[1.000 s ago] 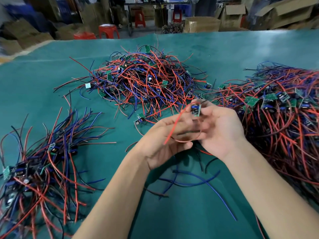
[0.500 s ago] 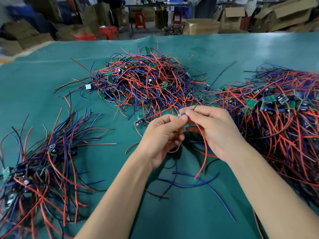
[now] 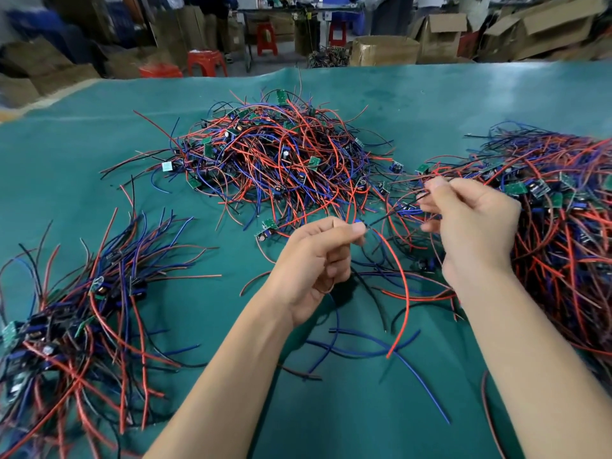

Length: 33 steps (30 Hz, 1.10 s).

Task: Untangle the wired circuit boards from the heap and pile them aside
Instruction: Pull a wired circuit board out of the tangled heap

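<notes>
Head view: left hand (image 3: 316, 263) pinching a board (image 3: 358, 223) seemingly, right hand (image 3: 470, 226) pinching its black wire (image 3: 390, 215), boxes' (image 3: 384, 50) contents unclear.

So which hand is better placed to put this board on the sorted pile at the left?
Left. The left hand already pinches the board and is nearer the sorted pile; the right hand only holds a wire.

No lettering, label or number can be read on anything here

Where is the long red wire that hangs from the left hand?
In the head view it hangs from the left hand, curving down at centre between both forearms over the green mat.
</notes>
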Each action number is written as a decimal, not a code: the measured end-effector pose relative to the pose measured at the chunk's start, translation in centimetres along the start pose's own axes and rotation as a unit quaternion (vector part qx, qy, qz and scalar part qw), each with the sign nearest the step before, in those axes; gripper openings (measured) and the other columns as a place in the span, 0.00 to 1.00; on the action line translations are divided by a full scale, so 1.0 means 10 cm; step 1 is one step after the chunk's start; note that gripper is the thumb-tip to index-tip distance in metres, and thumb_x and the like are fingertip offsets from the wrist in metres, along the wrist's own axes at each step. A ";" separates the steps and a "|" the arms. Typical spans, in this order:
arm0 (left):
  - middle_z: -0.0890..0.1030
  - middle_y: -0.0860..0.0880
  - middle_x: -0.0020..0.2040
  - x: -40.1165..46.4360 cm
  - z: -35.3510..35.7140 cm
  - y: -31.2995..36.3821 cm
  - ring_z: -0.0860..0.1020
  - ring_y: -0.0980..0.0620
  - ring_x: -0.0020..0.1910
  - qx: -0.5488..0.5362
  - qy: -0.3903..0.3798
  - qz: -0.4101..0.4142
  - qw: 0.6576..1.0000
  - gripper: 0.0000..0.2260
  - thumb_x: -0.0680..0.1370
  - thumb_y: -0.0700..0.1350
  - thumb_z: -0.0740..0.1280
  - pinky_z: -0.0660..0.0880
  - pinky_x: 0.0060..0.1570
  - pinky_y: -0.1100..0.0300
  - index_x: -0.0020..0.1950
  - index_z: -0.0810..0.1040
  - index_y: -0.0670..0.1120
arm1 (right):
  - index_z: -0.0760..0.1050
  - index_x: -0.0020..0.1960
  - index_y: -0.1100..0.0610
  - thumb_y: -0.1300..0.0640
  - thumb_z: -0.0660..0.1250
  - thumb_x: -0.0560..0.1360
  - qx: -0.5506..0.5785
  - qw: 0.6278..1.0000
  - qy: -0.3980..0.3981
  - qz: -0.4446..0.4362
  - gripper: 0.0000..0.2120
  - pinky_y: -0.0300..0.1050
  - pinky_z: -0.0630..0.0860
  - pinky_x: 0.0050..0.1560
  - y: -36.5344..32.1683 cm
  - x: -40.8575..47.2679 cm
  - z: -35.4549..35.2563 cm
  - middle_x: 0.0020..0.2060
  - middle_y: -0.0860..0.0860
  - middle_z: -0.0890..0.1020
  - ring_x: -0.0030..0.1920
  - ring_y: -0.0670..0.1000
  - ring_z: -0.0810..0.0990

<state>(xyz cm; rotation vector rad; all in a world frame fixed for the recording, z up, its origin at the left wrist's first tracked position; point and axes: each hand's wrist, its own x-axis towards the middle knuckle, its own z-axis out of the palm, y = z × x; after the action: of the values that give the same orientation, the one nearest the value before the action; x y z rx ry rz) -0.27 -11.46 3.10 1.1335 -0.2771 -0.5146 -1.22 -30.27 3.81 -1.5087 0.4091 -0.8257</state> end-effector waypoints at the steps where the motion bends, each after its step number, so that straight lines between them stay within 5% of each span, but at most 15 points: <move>1: 0.61 0.51 0.28 0.00 -0.02 0.02 0.58 0.55 0.24 -0.016 0.007 0.003 1.000 0.08 0.72 0.46 0.70 0.54 0.30 0.60 0.41 0.75 0.42 | 0.82 0.37 0.53 0.58 0.69 0.80 0.034 0.999 -0.001 0.019 0.13 0.38 0.74 0.27 -0.03 0.00 0.00 0.29 0.48 0.83 0.33 0.48 0.82; 5: 0.67 0.52 0.29 0.03 -0.07 0.03 0.64 0.57 0.25 -0.075 0.035 0.000 0.997 0.10 0.72 0.49 0.70 0.56 0.35 0.59 0.44 0.76 0.44 | 0.85 0.47 0.57 0.58 0.66 0.81 0.097 0.963 -0.205 0.145 0.09 0.41 0.76 0.31 -0.10 -0.13 0.10 0.38 0.57 0.87 0.36 0.51 0.84; 8: 0.71 0.53 0.31 0.03 -0.08 0.01 0.67 0.58 0.26 -0.039 0.038 -0.026 0.998 0.09 0.73 0.52 0.70 0.58 0.36 0.60 0.45 0.76 0.47 | 0.86 0.53 0.54 0.64 0.72 0.76 0.016 0.919 -0.375 0.123 0.09 0.43 0.77 0.38 -0.03 -0.28 0.18 0.47 0.55 0.87 0.45 0.51 0.84; 12: 0.72 0.52 0.32 0.02 -0.11 0.01 0.68 0.57 0.27 -0.009 0.034 -0.033 0.999 0.07 0.75 0.51 0.70 0.57 0.34 0.60 0.43 0.74 0.50 | 0.87 0.54 0.49 0.55 0.74 0.72 0.071 0.900 -0.414 0.116 0.11 0.38 0.77 0.39 -0.01 -0.27 0.17 0.47 0.50 0.87 0.47 0.46 0.84; 18: 0.68 0.52 0.30 0.02 -0.11 0.01 0.63 0.55 0.26 0.010 0.022 -0.023 0.999 0.11 0.77 0.48 0.68 0.54 0.33 0.57 0.54 0.72 0.46 | 0.88 0.49 0.51 0.50 0.78 0.70 0.076 0.934 -0.334 0.103 0.09 0.39 0.73 0.38 0.01 -0.33 0.21 0.53 0.51 0.88 0.49 0.50 0.83; 23: 0.63 0.53 0.28 0.01 -0.06 0.00 0.59 0.55 0.25 0.018 0.042 -0.003 0.999 0.09 0.77 0.46 0.68 0.54 0.28 0.61 0.38 0.76 0.47 | 0.88 0.39 0.52 0.57 0.77 0.71 0.068 0.953 -0.287 0.074 0.03 0.38 0.71 0.35 -0.04 -0.35 0.24 0.44 0.51 0.88 0.43 0.48 0.81; 33: 0.60 0.55 0.25 0.00 0.00 -0.02 0.54 0.53 0.26 0.054 -0.004 0.032 0.998 0.09 0.74 0.45 0.68 0.49 0.31 0.56 0.37 0.73 0.45 | 0.82 0.40 0.57 0.61 0.70 0.80 0.070 0.996 -0.002 0.056 0.10 0.37 0.71 0.25 -0.05 0.00 0.02 0.33 0.52 0.81 0.30 0.46 0.77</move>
<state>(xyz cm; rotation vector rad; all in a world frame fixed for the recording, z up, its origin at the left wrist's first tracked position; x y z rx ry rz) -0.39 -11.55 2.90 1.2238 -0.3497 -0.4525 -1.22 -30.06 4.25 -1.3462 0.4206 -0.7487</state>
